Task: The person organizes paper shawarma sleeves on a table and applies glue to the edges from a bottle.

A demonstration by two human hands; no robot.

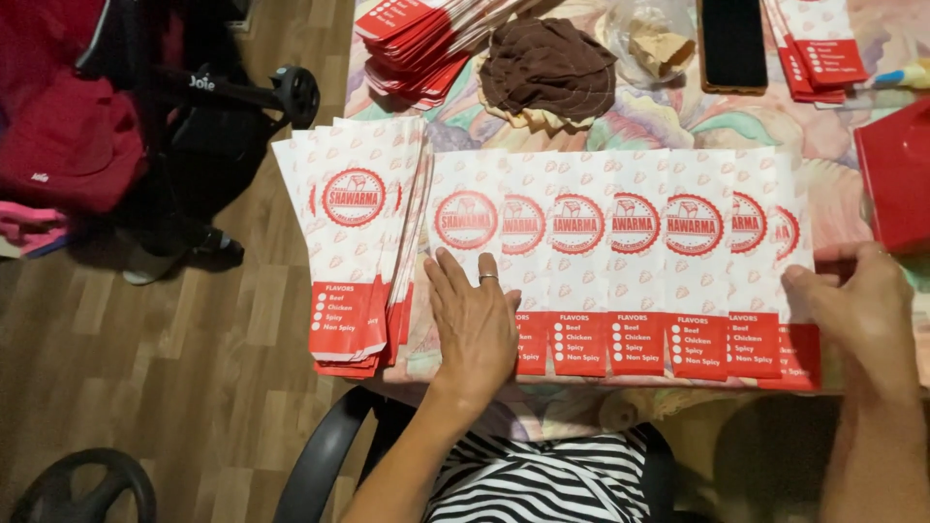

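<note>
Floral-clothed table bearing paper bags

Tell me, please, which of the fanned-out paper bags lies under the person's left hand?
The leftmost bag of the overlapping row: the left hand rests flat on its lower part, while the right hand touches the row's far right end.

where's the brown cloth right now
In the head view the brown cloth lies at the top centre of the table, between the fanned red-and-white bags on its left and a clear plastic bag on its right.
</note>
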